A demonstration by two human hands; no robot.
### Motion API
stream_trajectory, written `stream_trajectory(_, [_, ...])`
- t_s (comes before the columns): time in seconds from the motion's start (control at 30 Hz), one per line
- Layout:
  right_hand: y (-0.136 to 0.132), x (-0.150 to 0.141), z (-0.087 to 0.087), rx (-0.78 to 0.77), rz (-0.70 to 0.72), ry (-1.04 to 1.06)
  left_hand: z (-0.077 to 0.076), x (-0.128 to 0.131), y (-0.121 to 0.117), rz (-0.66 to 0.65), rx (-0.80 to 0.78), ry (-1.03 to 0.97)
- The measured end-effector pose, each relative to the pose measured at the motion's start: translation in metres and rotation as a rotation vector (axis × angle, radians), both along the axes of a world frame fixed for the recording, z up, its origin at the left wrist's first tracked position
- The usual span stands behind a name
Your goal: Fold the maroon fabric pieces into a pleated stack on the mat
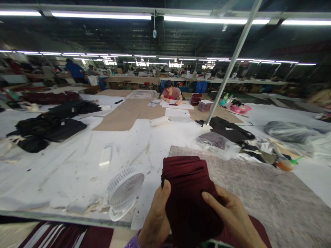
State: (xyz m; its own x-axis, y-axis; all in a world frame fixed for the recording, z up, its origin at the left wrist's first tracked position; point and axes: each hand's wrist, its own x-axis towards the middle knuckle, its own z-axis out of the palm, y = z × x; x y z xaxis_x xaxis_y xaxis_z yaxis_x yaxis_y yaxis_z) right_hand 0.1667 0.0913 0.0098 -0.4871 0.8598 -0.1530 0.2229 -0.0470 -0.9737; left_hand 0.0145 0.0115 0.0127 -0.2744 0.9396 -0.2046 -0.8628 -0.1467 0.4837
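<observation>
A thick stack of dark maroon fabric pieces [188,196] is held up in front of me, its layers fanned along the top edge. My left hand [157,213] grips the stack's left side, thumb on the front face. On the right side, my right hand [230,213] clasps it with the thumb pressed on the front and the fingers behind. More maroon cloth [258,229] shows below my right wrist. Under the hands lies a grey mottled mat [261,186] on the white-covered table [85,175].
A small white fan [125,191] stands left of my hands. Maroon and white pieces [67,236] lie at the lower left. Black garments [49,127], a metal pole [232,65], plastic-wrapped cloth [217,141] and a pink basin [240,109] are farther off. A person [171,93] works across the table.
</observation>
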Motion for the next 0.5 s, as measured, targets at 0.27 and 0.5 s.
stream_trajectory(0.27, [0.002,0.005,-0.001,0.092,0.09,-0.094,0.004,-0.009,0.002,-0.074,-0.032,-0.173])
stream_trajectory(0.5, [0.001,0.005,0.008,0.054,0.13,-0.068,0.003,-0.011,0.001,-0.078,-0.031,-0.23])
